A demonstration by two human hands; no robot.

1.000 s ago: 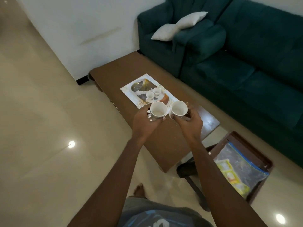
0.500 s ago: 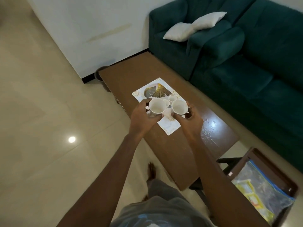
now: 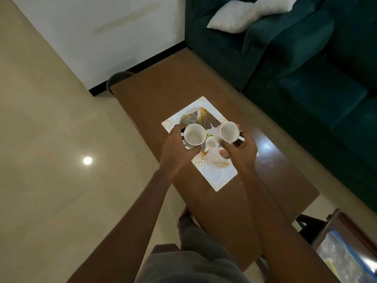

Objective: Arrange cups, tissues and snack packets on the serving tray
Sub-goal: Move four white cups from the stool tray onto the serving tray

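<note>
A white serving tray [image 3: 217, 176] with gold leaf patterns lies on the brown coffee table [image 3: 155, 94]. My left hand [image 3: 175, 153] grips a white cup [image 3: 194, 134] above the tray's left part. My right hand [image 3: 240, 151] grips a second white cup [image 3: 228, 132] above the tray's right part. Between the two cups a smaller white cup [image 3: 211, 145] stands on the tray. A clear bag with yellow snack packets [image 3: 346, 260] lies on a small brown stand at the lower right.
A dark green sofa [image 3: 306, 64] with a white pillow [image 3: 234, 15] runs along the table's far side. A dark round object [image 3: 116, 78] sits at the table's far left corner. Beige tiled floor [image 3: 51, 139] lies to the left.
I have stepped closer to the table, and both hands with their cups have moved over the tray. The cups have spread apart, and a small cup shows between them.
</note>
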